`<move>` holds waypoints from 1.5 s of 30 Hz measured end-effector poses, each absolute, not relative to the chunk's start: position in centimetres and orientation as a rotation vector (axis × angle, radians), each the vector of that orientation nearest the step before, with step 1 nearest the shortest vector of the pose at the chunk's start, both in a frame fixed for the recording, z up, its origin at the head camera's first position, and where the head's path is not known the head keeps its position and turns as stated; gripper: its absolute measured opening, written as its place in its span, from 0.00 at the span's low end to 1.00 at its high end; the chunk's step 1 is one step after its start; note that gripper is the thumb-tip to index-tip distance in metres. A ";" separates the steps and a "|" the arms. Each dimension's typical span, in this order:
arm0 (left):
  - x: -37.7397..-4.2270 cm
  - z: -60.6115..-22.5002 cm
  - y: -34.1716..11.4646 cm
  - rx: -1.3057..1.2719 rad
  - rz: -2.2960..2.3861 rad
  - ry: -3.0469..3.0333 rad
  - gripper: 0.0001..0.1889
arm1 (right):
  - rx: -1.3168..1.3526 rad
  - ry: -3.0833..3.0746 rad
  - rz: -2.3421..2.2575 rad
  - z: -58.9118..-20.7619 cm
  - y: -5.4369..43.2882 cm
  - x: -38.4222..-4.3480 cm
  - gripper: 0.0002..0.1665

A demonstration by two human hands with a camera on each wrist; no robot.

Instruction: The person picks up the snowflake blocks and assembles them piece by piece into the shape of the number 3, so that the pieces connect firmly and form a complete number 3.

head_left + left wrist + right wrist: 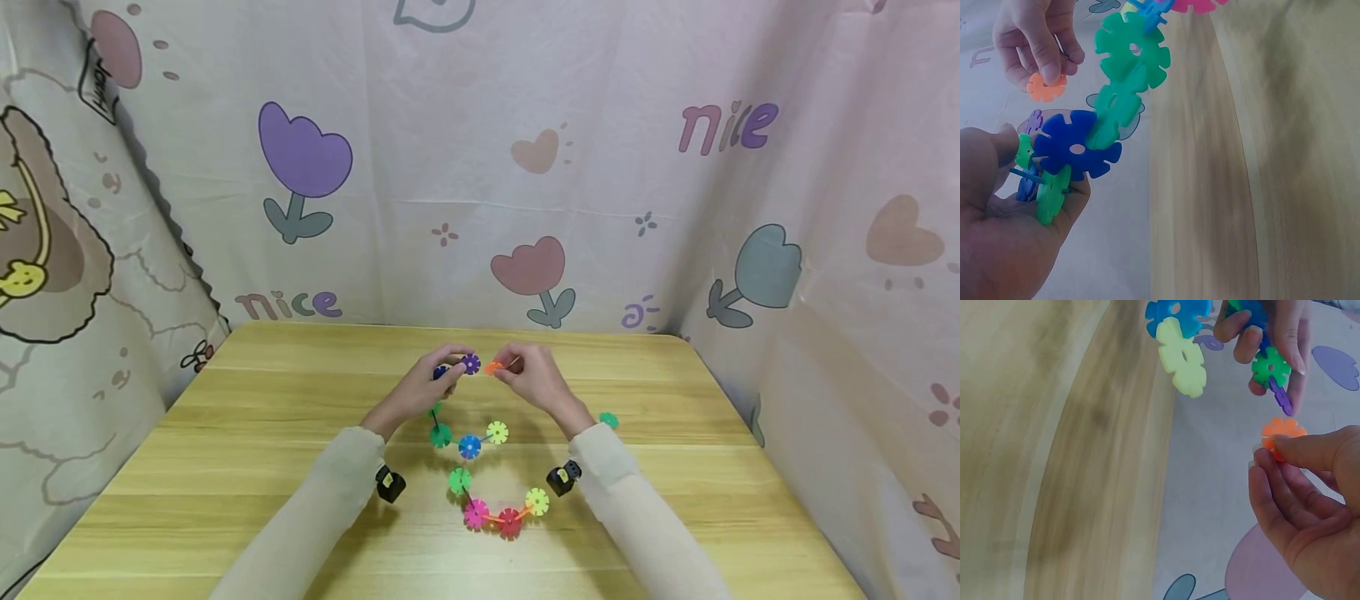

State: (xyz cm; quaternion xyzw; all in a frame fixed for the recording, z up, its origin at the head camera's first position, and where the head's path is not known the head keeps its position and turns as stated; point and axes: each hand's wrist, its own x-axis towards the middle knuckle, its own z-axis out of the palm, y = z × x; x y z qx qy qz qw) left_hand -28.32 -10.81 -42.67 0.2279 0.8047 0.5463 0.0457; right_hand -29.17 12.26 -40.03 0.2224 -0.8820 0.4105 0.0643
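Note:
My left hand (422,385) grips one end of a chain of notched plastic snowflake discs. A purple disc (471,364) sticks out past its fingertips, and in the left wrist view a dark blue disc (1072,144) and several green ones crowd the palm. Between thumb and fingers, my right hand (534,379) pinches a single orange snowflake disc (1282,434). A small gap parts the orange disc from the purple one. The chain hangs toward me below the left hand, through a blue disc (469,447) with a pale yellow side disc (497,432), to pink, red and yellow discs.
One loose green disc (608,420) lies on the wooden table (240,467), beside the right forearm. A printed cloth (420,167) hangs behind the table's far edge and along both sides. Each wrist carries a small black camera (390,483).

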 end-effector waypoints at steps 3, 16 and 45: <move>-28.3 -42.6 -10.8 0.697 1.664 2.456 0.19 | 0.679 -2.648 1.241 -40.0 12.0 -29.1 0.05; -28.2 -42.3 -10.8 0.697 1.662 2.457 0.18 | 0.659 -2.620 1.217 -40.2 11.4 -29.2 0.02; -28.2 -42.1 -10.3 0.689 1.598 2.508 0.21 | 0.881 -2.465 0.901 -40.2 10.0 -28.9 0.06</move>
